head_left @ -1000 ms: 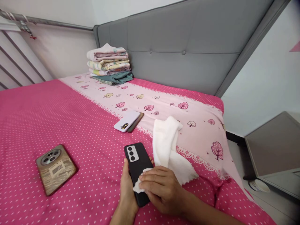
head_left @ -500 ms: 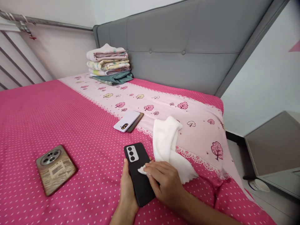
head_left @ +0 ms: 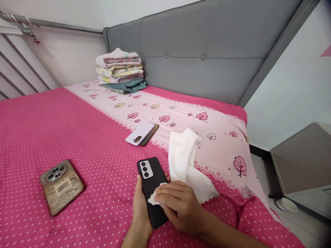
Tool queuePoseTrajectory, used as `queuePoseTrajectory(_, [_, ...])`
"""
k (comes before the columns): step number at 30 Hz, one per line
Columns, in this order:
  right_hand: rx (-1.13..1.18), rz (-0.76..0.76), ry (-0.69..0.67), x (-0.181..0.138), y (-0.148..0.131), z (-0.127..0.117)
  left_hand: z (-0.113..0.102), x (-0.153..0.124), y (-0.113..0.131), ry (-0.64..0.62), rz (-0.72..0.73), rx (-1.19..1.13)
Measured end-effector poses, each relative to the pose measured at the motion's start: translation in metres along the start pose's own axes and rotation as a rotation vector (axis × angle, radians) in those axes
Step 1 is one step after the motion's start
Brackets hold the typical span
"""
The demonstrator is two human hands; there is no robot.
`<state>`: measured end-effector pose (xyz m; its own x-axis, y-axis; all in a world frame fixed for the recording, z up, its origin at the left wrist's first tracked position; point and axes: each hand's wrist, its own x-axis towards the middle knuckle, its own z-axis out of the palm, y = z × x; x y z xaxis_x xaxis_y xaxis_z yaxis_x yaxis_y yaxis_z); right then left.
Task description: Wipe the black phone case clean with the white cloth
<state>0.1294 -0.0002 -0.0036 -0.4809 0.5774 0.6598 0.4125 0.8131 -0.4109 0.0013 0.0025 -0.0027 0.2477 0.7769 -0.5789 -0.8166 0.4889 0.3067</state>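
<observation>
My left hand (head_left: 141, 206) is wrapped round the left side and underside of a black smartphone (head_left: 150, 184), whose back with its silver camera block faces up. With closed fingers, my right hand (head_left: 182, 205) presses a small white tissue (head_left: 154, 197) on the lower half of that back. A larger white cloth (head_left: 182, 151) lies crumpled on the bed just beyond the right hand. To the left rests a brown patterned phone (head_left: 62, 189) with a round camera ring and a label. Ahead, a pale lilac phone (head_left: 143, 131) overlaps a darker phone (head_left: 152, 135).
The bed has a pink dotted cover (head_left: 103, 172) with a tree-print band. Folded bedding (head_left: 120, 70) is stacked by the grey headboard (head_left: 186, 51). A grey cabinet (head_left: 300, 162) and a white paper cup (head_left: 286, 204) stand on the floor at right.
My right hand has slid the tissue slightly down and left across the phone's back, and more of the tissue shows. My left hand and the other phones stay in place.
</observation>
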Motion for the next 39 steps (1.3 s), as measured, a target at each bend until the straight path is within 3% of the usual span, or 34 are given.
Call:
queuePoseTrajectory(9, [0.041, -0.057, -0.052, -0.001, -0.001, -0.001, -0.004, 0.001, 0.001, -0.001, -0.004, 0.014])
queuePoseTrajectory(25, [-0.079, 0.181, 0.087, -0.004, 0.002, 0.009, 0.005, -0.003, 0.0, 0.071, 0.055, 0.041])
queuePoseTrajectory(31, [-0.054, 0.135, 0.063, -0.002, 0.002, 0.004, 0.004, -0.003, 0.0, 0.064, 0.03, 0.035])
queuePoseTrajectory(39, [0.023, -0.082, -0.044, 0.002, -0.003, -0.003, -0.001, 0.0, 0.001, 0.013, -0.013, 0.002])
